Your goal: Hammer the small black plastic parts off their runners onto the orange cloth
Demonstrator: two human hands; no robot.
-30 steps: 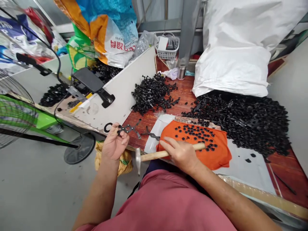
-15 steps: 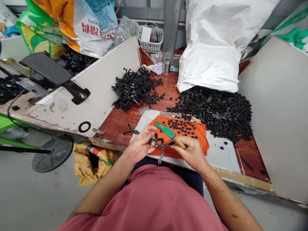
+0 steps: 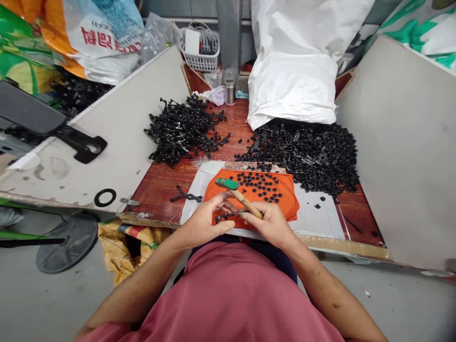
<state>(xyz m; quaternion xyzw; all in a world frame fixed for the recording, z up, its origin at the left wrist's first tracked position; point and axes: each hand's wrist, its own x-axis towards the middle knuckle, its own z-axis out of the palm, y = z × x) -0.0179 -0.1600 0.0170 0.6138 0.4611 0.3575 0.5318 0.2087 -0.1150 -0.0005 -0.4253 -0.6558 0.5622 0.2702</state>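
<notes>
My right hand (image 3: 269, 221) is closed round the wooden handle of a hammer (image 3: 249, 205) with a green head, which points up and left over the orange cloth (image 3: 288, 202). The thumb and fingers of this hand also pinch the end of a black jointed linkage (image 3: 224, 217). My left hand (image 3: 201, 223) curves about the linkage's other end, thumb and fingers apart; whether a finger touches it is hard to see. Several small black round caps (image 3: 265, 185) lie on the cloth beyond the hammer. Another black linkage (image 3: 185, 194) rests on the table to the left.
Piles of black parts lie at left (image 3: 178, 128) and right (image 3: 313, 156). A white sack (image 3: 292, 80) stands behind the right pile. Pale partitions (image 3: 399, 156) flank the table, with a metal flask (image 3: 230, 91) and white basket (image 3: 201, 61) at the back.
The linkage has turned from hanging open to lying nearly flat, and my left fingers have spread away from it. The hammer has tilted. The whole view has shifted slightly to the right.
</notes>
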